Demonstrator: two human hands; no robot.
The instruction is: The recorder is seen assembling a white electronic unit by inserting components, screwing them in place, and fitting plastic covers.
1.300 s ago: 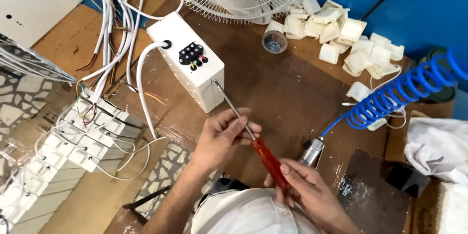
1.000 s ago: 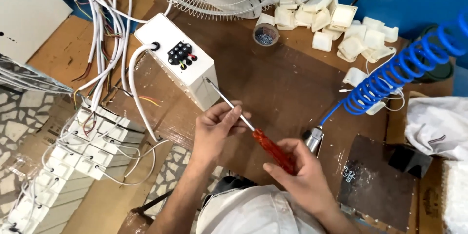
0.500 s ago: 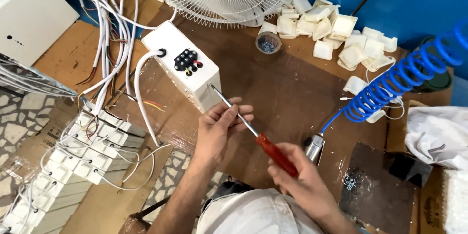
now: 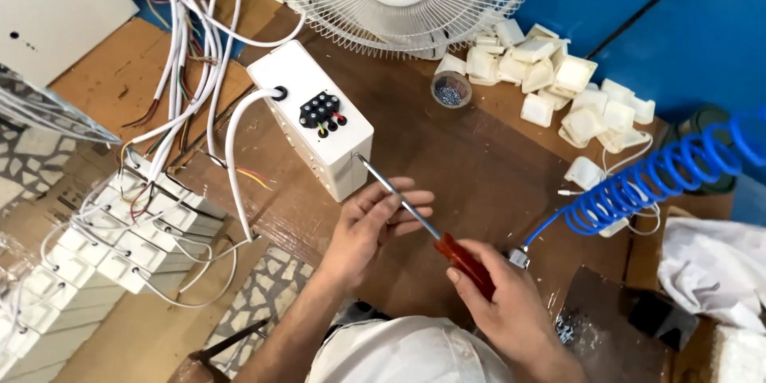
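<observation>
Red-handled screwdriver sits gripped in the right hand, left hand's fingers loosely steadying its shaft; tip's now closer to the white plastic switch box, basically touching its side.

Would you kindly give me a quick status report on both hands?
Right hand grips screwdriver. Left hand steadies its shaft. Tip at white box. Nothing between.

bare forearms, no sleeves; white garment below.
</observation>
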